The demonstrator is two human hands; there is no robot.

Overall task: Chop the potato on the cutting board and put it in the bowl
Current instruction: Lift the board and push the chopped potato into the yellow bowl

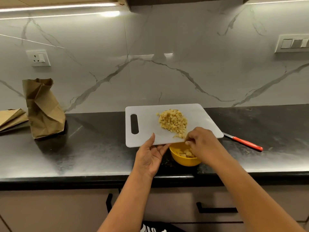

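- The left hand [150, 156] grips the near edge of the white cutting board [147, 124], thumb on top and fingers curled underneath.
- The right hand [201, 144] sits at the board's near edge, right of the left hand, fingers bent down over the rim of the bowl; whether they pinch any potato I cannot tell, as the fingertips are partly hidden.
- One cutting board, with one oval handle slot at its left end; its near edge overlaps the bowl's far rim.
- One heap of diced potato [173, 120] lies on the board right of centre, with a few loose cubes trailing toward the right hand.
- One yellow bowl [184, 160] stands on the black countertop [83, 156] just below the board's near edge; the right hand covers part of its opening, and a few potato cubes [187, 154] show inside.
- One knife with a red handle [247, 143] lies on the countertop just right of the board, its blade partly tucked behind the board's right corner.
- Two brown paper bags well left of the board: one upright and crumpled [44, 109], one lying flat [11, 118] at the picture's edge.
- Behind the board rises a marble-patterned wall [167, 47] with one socket plate [38, 58] to the left and one switch panel [294, 43] to the right.
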